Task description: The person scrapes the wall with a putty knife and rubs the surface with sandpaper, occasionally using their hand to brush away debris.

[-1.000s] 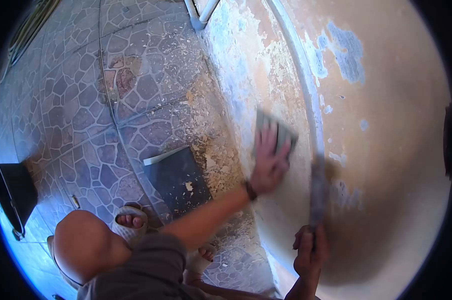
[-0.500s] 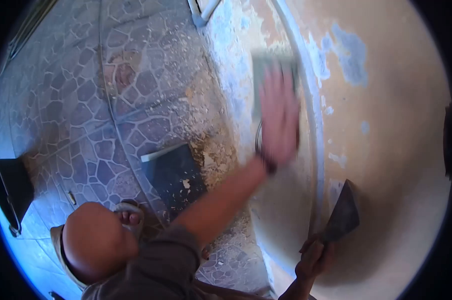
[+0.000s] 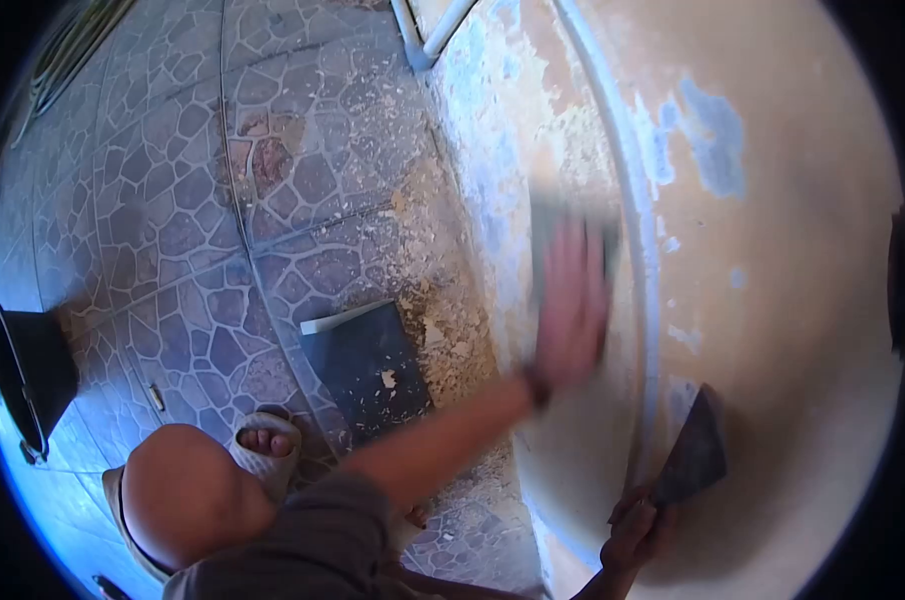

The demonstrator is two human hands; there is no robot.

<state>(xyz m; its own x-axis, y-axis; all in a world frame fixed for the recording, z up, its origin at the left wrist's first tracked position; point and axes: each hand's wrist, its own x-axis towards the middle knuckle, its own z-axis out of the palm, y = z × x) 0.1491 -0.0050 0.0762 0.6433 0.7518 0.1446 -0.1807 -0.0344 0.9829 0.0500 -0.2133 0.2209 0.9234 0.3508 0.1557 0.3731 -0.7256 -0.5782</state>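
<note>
Patchy tan-and-white wall (image 3: pixel 793 250) is filling the right side. Nearest, the right hand (image 3: pixel 638 530) is gripping a dark, wedge-shaped scraper (image 3: pixel 695 455); farther up, the left hand (image 3: pixel 574 325), fingers extended, is lying flat over a grey-green rectangular pad (image 3: pixel 543 232) against the wall.

Stone-patterned floor (image 3: pixel 163 220), seemingly daylit at left

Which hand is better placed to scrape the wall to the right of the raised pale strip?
Likely the right hand: it grips the scraper, whose blade is right of the strip. The left hand is left of it, fingers over a flat pad.
</note>
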